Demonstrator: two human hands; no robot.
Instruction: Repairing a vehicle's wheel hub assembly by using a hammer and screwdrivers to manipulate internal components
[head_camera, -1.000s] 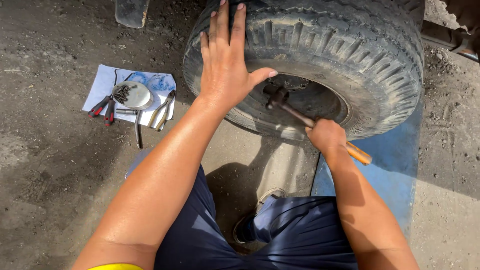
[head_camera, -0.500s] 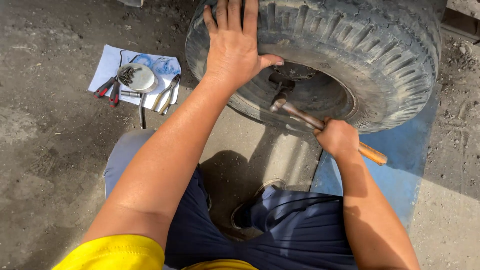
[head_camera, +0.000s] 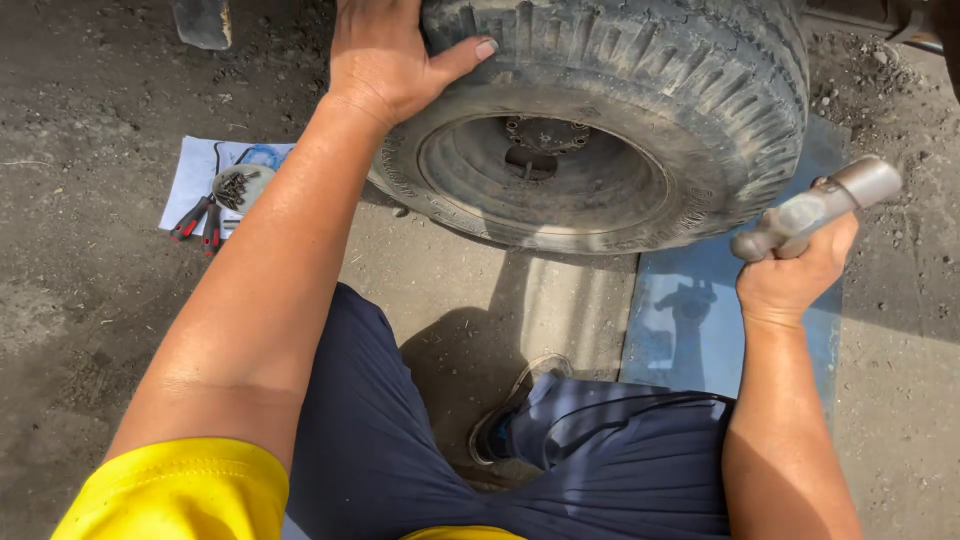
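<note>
Head view shows the left hand (head_camera: 385, 60) pressed flat on the tyre (head_camera: 610, 120), lying on the ground. Right hand (head_camera: 795, 275) is clenched around a hammer (head_camera: 815, 210) over the blue sheet (head_camera: 690, 310); pliers (head_camera: 197, 220) and a dish of screws (head_camera: 237, 187) lie on paper by the tyre's left edge.

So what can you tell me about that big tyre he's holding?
The tyre is big, black rubber, dusty and worn, with chunky tread blocks. It lies tilted on the ground, partly over a blue sheet. Its grey metal rim is recessed, with a ring of bolts round the hub hole. The left hand presses flat on its sidewall.
</note>
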